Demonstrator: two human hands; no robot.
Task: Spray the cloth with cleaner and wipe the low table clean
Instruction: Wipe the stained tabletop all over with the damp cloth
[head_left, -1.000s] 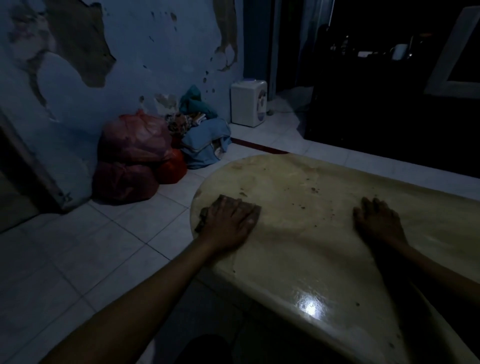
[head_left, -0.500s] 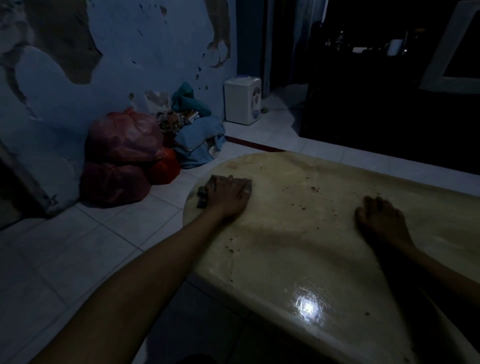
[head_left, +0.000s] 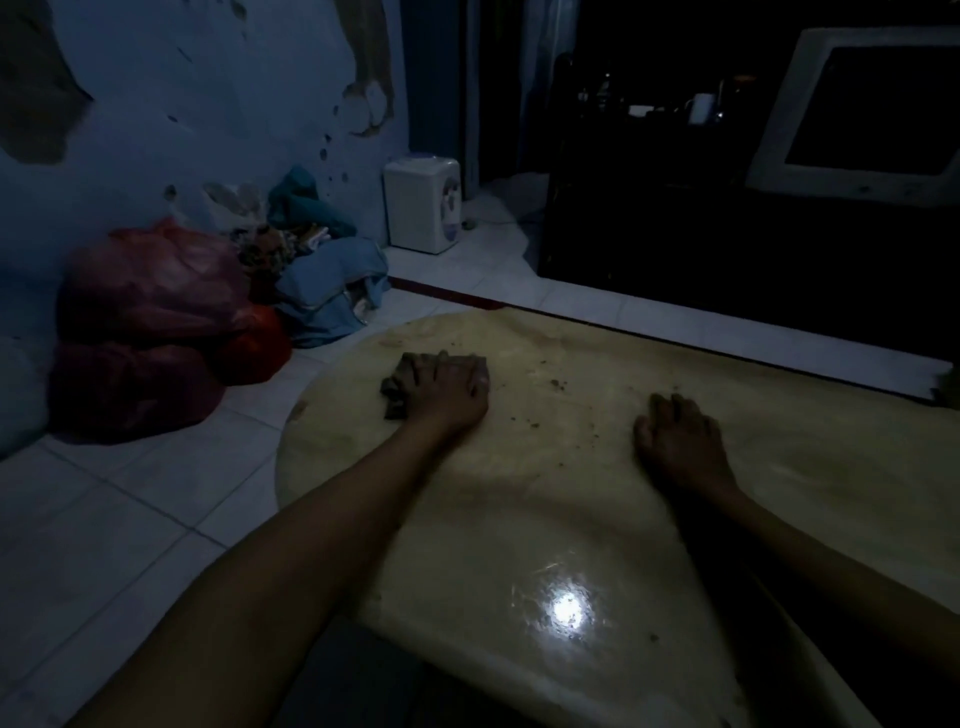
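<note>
The low table (head_left: 545, 519) has a pale yellowish glossy top with rounded corners, and dark crumbs are scattered over its far part. My left hand (head_left: 447, 389) lies flat on a dark cloth (head_left: 392, 389), pressing it onto the table near the far left corner. Only the cloth's left edge shows from under my fingers. My right hand (head_left: 680, 441) rests palm down on the bare tabletop to the right, fingers spread, holding nothing. No spray bottle is in view.
Red plastic bags (head_left: 150, 322) and a pile of blue clothes (head_left: 332, 286) sit on the tiled floor by the peeling wall. A small white appliance (head_left: 423, 205) stands in the corner. Dark furniture (head_left: 727, 234) runs behind the table. The room is dim.
My left hand has slid the cloth away from me, from the near left edge toward the far left corner. My right hand has stayed in place on the table.
</note>
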